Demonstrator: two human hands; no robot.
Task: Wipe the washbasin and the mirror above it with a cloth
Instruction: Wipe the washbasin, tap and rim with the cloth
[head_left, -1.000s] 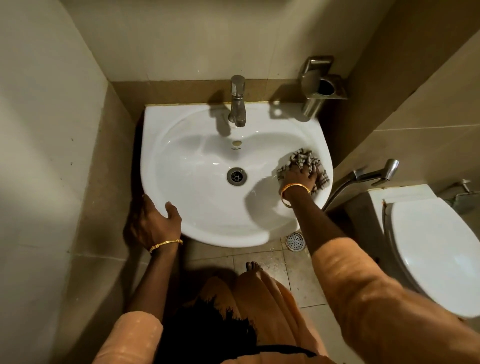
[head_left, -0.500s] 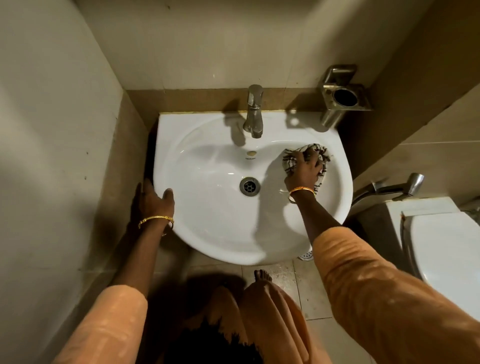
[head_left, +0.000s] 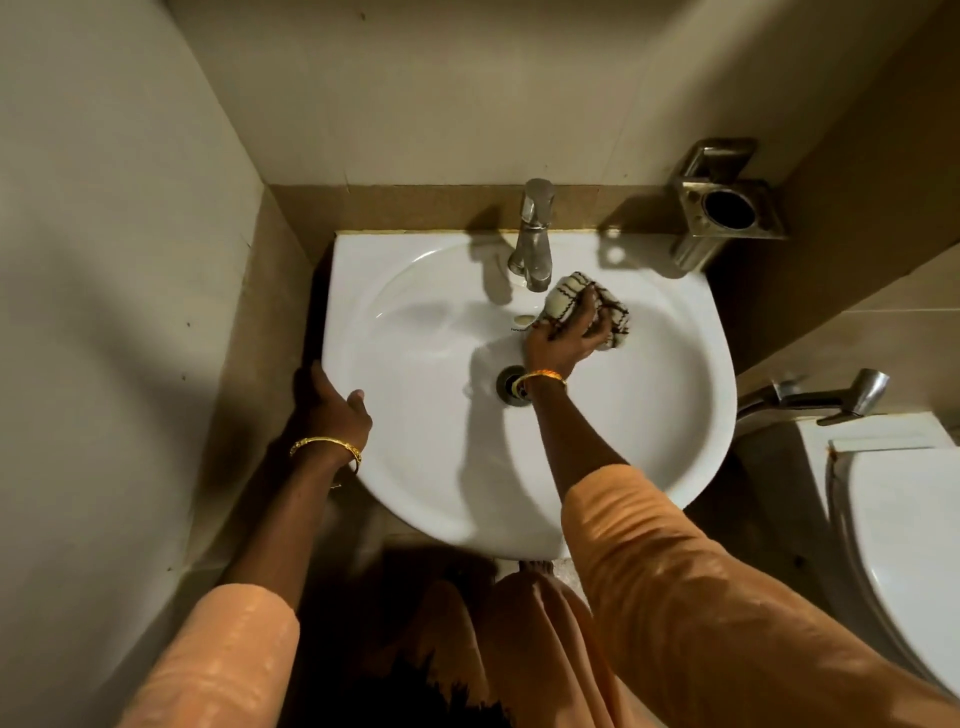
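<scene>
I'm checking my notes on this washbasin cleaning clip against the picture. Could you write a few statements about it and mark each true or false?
1. The right hand presses a striped cloth inside the washbasin. True.
2. The cloth lies at the front rim. False: it is at the back, beside the faucet.
3. The left hand grips the basin's left edge. True.
4. Water runs from the faucet. False: no stream shows.
</scene>
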